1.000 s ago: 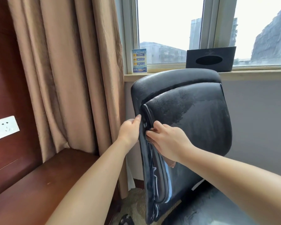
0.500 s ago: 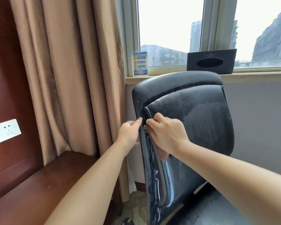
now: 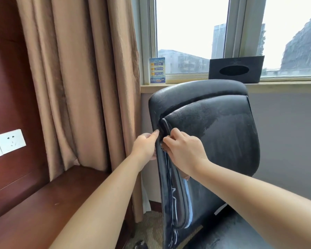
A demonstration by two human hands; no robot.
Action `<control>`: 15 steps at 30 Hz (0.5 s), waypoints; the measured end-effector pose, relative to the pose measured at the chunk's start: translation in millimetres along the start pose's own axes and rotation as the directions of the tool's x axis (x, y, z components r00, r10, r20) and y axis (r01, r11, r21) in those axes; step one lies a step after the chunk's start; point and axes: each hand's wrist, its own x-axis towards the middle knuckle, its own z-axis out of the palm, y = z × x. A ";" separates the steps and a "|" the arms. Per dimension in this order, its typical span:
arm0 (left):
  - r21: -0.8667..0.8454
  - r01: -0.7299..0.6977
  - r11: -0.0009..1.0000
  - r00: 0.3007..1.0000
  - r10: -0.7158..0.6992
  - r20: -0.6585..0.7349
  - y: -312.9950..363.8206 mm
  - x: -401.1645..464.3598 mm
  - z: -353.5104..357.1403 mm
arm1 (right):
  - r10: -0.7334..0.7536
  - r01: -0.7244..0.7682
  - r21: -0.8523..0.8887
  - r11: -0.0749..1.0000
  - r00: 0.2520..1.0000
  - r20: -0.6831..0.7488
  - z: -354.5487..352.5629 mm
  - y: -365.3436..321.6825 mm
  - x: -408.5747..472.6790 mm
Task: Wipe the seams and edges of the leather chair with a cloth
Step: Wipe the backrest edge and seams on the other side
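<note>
Seam-wiping step, upper left side of the leather chair (image 3: 214,133), which stands before the window sill. Left hand (image 3: 144,146) grips the backrest's outer edge, thumb on its front, steadying it. Right hand (image 3: 184,150) has curled fingers (image 3: 171,139) pressing a brownish cloth (image 3: 184,175), mostly hidden, into the piping groove. Next move, by judgement: drawing the cloth along this seam under steady pressure.

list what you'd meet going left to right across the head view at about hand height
wall socket → tan curtain → left hand gripping the chair's side edge → right hand at the seam, with a bit of cloth showing beneath it → black chair backrest → grey wall
</note>
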 end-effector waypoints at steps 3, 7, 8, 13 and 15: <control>-0.027 -0.011 1.000 1.000 0.011 -0.012 -1.3 -1.0 0.8 | -0.113 0.117 -0.039 0.992 0.990 0.083 5.9 -3.5 -20.9; -0.029 -0.009 1.000 1.000 0.009 -0.024 -2.6 -1.4 1.8 | -0.080 0.084 -0.085 0.993 0.996 0.047 -0.7 0.3 -10.8; -0.037 -0.006 0.999 1.000 0.005 -0.028 -3.0 -1.9 1.6 | -0.042 0.045 -0.087 0.995 0.999 0.032 -1.3 0.4 -7.5; -0.043 0.023 0.999 0.999 -0.025 -0.042 -9.2 -4.9 0.4 | -0.102 0.112 -0.095 0.989 0.989 0.104 8.1 -5.2 -26.4; -0.028 0.031 0.999 0.999 -0.032 -0.037 -11.9 -4.8 0.0 | -0.148 0.163 -0.111 0.980 0.980 0.130 7.1 -3.0 -27.6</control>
